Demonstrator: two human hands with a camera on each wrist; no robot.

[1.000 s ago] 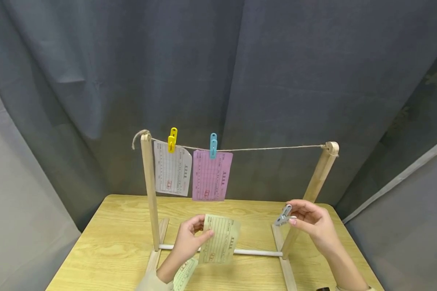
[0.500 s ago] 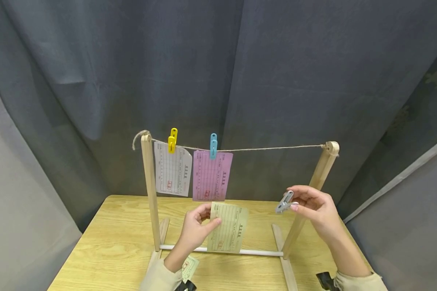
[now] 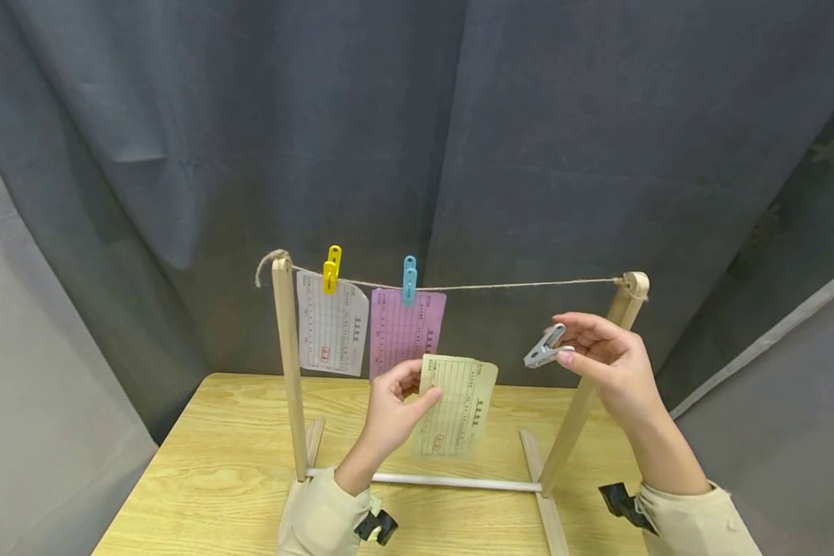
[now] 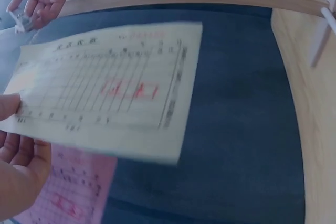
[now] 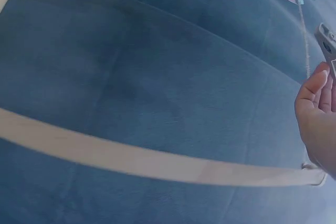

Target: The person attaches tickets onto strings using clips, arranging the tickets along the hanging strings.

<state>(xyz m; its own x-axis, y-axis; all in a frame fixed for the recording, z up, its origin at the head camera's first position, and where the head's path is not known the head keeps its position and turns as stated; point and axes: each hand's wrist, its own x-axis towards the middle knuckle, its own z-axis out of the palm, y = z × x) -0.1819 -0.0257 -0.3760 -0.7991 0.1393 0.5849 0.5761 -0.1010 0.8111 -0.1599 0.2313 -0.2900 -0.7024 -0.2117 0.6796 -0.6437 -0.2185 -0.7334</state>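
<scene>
In the head view my left hand (image 3: 396, 409) pinches the left edge of a pale yellow printed slip (image 3: 459, 401), thumb in front. The slip hangs upright below the string (image 3: 521, 285), apart from it. My right hand (image 3: 608, 367) holds a grey clothespin (image 3: 545, 347) between thumb and fingers, to the right of the slip and near the right post. A yellow clothespin (image 3: 330, 270) clips a white slip (image 3: 330, 328) to the string. Beside it a blue clothespin (image 3: 408, 279) holds a pink slip (image 3: 405, 324), whose lower part is hidden by my left hand and the yellow slip.
The string runs between a left wooden post (image 3: 288, 371) and a right wooden post (image 3: 577, 417). A white rod (image 3: 459, 482) joins them low down, above the wooden table (image 3: 201, 463). Grey curtains (image 3: 563, 154) hang behind.
My left hand has risen and moved right with the yellow slip. My right hand has risen with the grey clothespin. A green slip on the table has become mostly hidden behind my left sleeve.
</scene>
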